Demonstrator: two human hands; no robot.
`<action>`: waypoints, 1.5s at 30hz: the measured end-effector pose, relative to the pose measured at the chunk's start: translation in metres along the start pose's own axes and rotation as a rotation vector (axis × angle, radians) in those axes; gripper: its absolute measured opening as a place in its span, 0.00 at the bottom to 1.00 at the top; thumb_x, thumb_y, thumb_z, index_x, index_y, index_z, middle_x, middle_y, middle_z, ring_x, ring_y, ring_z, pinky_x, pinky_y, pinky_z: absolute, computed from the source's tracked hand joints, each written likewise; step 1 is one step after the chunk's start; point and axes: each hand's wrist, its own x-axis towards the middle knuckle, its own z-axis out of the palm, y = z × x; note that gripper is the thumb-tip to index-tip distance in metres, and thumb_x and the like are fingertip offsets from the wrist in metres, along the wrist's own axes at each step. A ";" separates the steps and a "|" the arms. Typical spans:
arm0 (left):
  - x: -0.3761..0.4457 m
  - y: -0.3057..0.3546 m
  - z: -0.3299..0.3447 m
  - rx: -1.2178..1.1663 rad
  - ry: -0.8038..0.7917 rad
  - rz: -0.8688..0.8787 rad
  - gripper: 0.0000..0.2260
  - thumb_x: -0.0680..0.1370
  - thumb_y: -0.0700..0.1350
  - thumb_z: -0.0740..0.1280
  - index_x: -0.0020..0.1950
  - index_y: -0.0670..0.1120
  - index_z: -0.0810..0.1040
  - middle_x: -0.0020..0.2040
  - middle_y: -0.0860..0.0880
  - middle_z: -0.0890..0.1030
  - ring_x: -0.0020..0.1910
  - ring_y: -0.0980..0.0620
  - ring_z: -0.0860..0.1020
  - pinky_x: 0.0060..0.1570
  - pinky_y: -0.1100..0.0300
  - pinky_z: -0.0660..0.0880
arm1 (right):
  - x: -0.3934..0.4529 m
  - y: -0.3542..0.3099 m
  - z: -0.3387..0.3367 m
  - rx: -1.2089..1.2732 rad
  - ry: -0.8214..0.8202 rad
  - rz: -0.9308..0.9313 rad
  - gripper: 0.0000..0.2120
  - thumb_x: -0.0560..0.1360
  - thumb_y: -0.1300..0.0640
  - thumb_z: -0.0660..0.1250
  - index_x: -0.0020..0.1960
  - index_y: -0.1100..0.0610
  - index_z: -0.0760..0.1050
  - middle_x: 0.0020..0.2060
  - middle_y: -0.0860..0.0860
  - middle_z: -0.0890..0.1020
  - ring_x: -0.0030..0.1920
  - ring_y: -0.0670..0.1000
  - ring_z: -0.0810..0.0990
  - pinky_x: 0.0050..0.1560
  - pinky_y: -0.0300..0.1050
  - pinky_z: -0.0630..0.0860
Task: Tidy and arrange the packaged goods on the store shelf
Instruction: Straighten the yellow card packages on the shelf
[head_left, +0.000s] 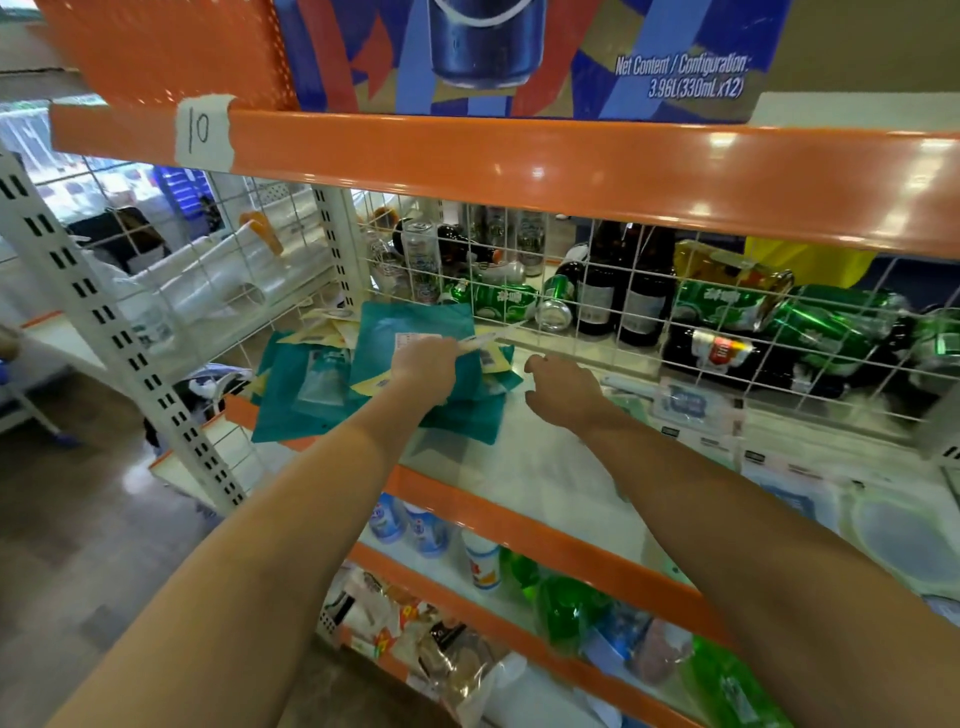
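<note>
Several teal packets (311, 384) lie in a loose, overlapping pile at the left end of the white shelf (540, 478), with pale yellow packets mixed in. My left hand (426, 364) is over the pile and pinches a thin pale packet (485, 340) that sticks out to the right. My right hand (561, 389) hovers just right of the pile above bare shelf, fingers loosely curled, holding nothing. Flat pale blue and white packs (685, 405) lie further right on the same shelf.
A white wire grid (623, 312) backs the shelf; green cans and dark bottles (727, 312) lie behind it. An orange beam (519, 166) runs close overhead. Bottles and snack bags fill the lower shelves (467, 551). A perforated upright (119, 338) stands left.
</note>
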 end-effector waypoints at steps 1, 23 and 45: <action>0.000 0.002 -0.002 -0.029 0.027 -0.013 0.13 0.81 0.39 0.58 0.65 0.44 0.71 0.60 0.43 0.77 0.59 0.43 0.75 0.54 0.54 0.73 | -0.002 0.003 -0.001 0.002 0.006 0.007 0.18 0.78 0.58 0.59 0.67 0.57 0.67 0.64 0.56 0.72 0.65 0.57 0.71 0.60 0.52 0.71; 0.008 0.062 -0.008 -1.412 -0.241 -0.187 0.13 0.79 0.51 0.64 0.59 0.45 0.71 0.51 0.46 0.74 0.55 0.46 0.73 0.54 0.53 0.69 | -0.057 0.053 -0.027 0.035 0.087 0.345 0.19 0.77 0.59 0.59 0.68 0.57 0.67 0.63 0.56 0.74 0.63 0.58 0.73 0.59 0.50 0.72; -0.021 0.232 -0.005 -1.608 -0.728 0.061 0.12 0.79 0.42 0.65 0.61 0.41 0.75 0.38 0.43 0.77 0.31 0.47 0.76 0.25 0.63 0.71 | -0.188 0.165 -0.036 -0.003 0.102 0.802 0.18 0.78 0.58 0.60 0.68 0.57 0.66 0.65 0.56 0.72 0.64 0.58 0.72 0.60 0.50 0.71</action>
